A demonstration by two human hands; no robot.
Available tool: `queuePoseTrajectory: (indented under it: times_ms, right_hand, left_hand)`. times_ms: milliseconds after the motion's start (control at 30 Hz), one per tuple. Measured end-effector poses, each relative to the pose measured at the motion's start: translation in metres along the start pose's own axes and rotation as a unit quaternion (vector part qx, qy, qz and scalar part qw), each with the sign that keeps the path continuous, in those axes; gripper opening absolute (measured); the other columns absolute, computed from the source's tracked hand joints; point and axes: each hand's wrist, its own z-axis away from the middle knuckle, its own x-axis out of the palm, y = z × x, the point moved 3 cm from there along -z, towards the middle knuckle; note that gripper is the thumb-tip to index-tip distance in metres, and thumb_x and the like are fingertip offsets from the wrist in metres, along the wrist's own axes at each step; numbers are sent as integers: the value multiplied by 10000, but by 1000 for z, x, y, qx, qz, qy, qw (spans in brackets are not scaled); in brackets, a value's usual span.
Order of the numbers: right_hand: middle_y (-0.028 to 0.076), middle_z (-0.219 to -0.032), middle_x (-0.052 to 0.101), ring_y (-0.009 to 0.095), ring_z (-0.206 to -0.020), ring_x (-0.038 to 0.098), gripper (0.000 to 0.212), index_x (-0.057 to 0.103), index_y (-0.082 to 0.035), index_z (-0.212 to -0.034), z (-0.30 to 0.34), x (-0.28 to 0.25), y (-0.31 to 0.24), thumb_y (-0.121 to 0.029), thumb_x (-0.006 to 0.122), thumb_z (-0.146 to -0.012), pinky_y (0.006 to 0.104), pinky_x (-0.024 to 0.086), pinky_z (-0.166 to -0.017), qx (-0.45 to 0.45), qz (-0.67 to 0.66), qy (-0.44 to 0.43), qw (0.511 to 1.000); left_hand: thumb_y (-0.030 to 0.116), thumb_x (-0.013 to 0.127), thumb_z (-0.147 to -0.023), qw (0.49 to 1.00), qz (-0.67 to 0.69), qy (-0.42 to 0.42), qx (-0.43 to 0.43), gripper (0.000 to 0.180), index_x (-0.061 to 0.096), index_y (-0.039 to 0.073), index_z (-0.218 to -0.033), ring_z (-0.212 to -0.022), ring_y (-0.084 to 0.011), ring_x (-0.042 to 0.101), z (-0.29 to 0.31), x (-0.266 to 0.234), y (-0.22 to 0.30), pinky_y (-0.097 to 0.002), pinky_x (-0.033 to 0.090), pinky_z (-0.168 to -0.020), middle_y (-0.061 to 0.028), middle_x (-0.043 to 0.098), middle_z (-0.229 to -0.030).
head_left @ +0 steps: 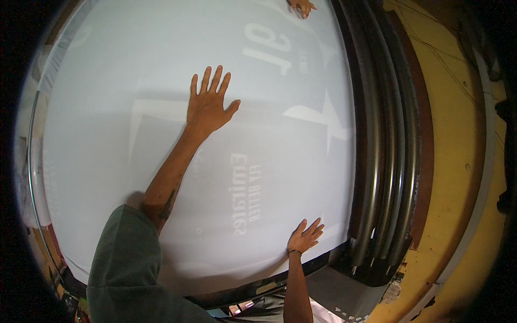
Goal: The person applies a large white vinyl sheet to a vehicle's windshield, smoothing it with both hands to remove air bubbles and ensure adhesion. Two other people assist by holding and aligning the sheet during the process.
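Note:
A wide white sheet (pixel 177 134), fabric or paper, fills the middle, with faint mirrored lettering and pale shapes showing on it. My left hand (pixel 209 107) lies flat on it near the middle, palm down, fingers spread. Closer to me, by the near right corner, my right hand (pixel 305 237) also rests on the sheet with its fingers extended; a dark band circles the wrist. Neither hand grips anything. At the far edge of the view, another person's hand (pixel 303 7) is over the sheet, only partly visible.
Several long, dark, shiny rollers (pixel 372 183) run along the sheet's right side. Beyond them is a yellow surface (pixel 452 145) with a grey curved strip. A thin metal bar (pixel 31 161) borders the left side. A grey panel (pixel 339 290) sits below the rollers' near ends.

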Motion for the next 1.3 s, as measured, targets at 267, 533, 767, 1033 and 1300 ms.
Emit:
queuePoseTrajectory:
  times_ms: [267, 533, 767, 1033, 1300]
  right_hand:
    - [170, -1698, 104, 388, -1561, 88, 732, 194, -181, -1633, 1, -2, -1, -602, 318, -1048, 623, 82, -1227, 5, 9, -4, 1000]
    - [171, -1698, 104, 391, -1560, 87, 750, 188, -186, -1635, 4, 1, 0, -627, 305, -1041, 627, 82, -1225, 2, 3, -5, 1000]
    - [174, -1696, 109, 395, -1558, 93, 760, 189, -191, -1635, 3, 0, 1, -644, 294, -1034, 633, 80, -1223, 5, 3, 2, 1000]
    - [206, -1688, 106, 414, -1557, 76, 754, 200, -153, -1627, 3, 1, 1, -609, 327, -1040, 647, 69, -1215, -9, -13, -4, 1000]
    - [210, -1683, 125, 418, -1553, 92, 755, 216, -151, -1623, 3, 1, 3, -611, 334, -1036, 642, 74, -1220, -9, -14, 3, 1000]
  left_hand:
    - [604, 501, -984, 1000, 11, -11, -3, 797, 264, 176, -1613, -1571, -272, 84, 0, 1, -1, -538, 26, -1265, -71, 148, -1699]
    - [595, 473, -991, 1000, 12, 22, 4, 770, 314, 149, -1597, -1571, -279, 96, 3, 6, -3, -532, 32, -1264, -80, 197, -1689]
    - [589, 468, -991, 999, 24, 34, 12, 758, 350, 131, -1584, -1562, -296, 140, 4, 5, -3, -535, 49, -1261, -86, 234, -1680]
    - [620, 505, -979, 1000, -3, 9, 0, 803, 274, 181, -1611, -1569, -277, 105, 4, 5, -5, -544, 41, -1264, -74, 160, -1697]
    - [619, 517, -974, 1000, -5, 10, -2, 806, 282, 179, -1608, -1568, -278, 113, 5, 6, -5, -546, 39, -1264, -70, 163, -1697]
